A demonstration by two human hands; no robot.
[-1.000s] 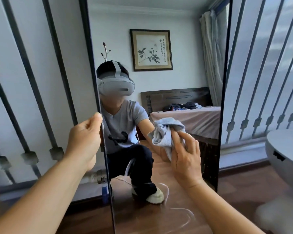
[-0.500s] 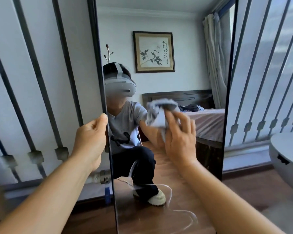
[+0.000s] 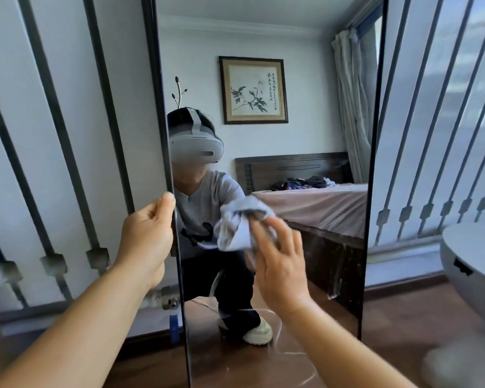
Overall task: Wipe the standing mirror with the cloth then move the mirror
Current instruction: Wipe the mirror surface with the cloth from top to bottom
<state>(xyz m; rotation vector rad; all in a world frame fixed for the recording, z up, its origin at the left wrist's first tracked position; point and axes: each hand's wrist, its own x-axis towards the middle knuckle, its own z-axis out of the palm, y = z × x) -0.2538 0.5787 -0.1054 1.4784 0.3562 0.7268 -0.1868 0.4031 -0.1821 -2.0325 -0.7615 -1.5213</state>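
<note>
Barred window wall (image 3: 53,163) behind; standing mirror (image 3: 305,261) upright on wood floor. Left hand (image 3: 147,233) grips its left frame edge. Right hand (image 3: 280,264), fingers spread, presses grey cloth (image 3: 235,228) flat against glass mid-height.

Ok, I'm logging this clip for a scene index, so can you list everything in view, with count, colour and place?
standing mirror: one, thin black frame, upright at centre, reflecting a bedroom and the person.
cloth: one, light grey-blue, bunched against the glass at mid height.
streaks: a few, whitish, on the lower right of the glass.
window bars: many, dark metal, behind the mirror on both sides.
pipe valve: one, silvery, low on the left behind the frame.
round table: one, grey, at the right edge.
floor: dark brown wood, along the bottom.
left hand: one, its grip on the mirror's left edge.
right hand: one, fingers pressing the cloth on the glass.
</note>
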